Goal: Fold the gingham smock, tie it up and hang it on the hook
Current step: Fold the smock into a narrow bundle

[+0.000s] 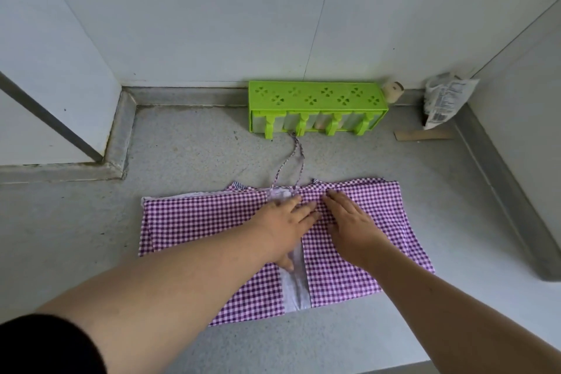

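Observation:
The purple-and-white gingham smock [200, 222] lies flat on the grey counter [188, 149]. Both side flaps are folded in toward the middle, leaving a pale strip of the inside showing between them. Its thin tie strings [296, 161] run from the top edge toward the back. My left hand [287, 223] rests flat, fingers apart, on the middle seam near the top edge. Beside it, my right hand [349, 222] presses flat on the right flap. Neither hand holds anything. No hook is in view.
A bright green plastic rack [315, 97] with pegs stands at the back against the white wall. To its right sit a small cream roll [393, 91], a crumpled printed bag [446, 100] and a cardboard strip [422, 135]. A raised ledge borders the counter on the right.

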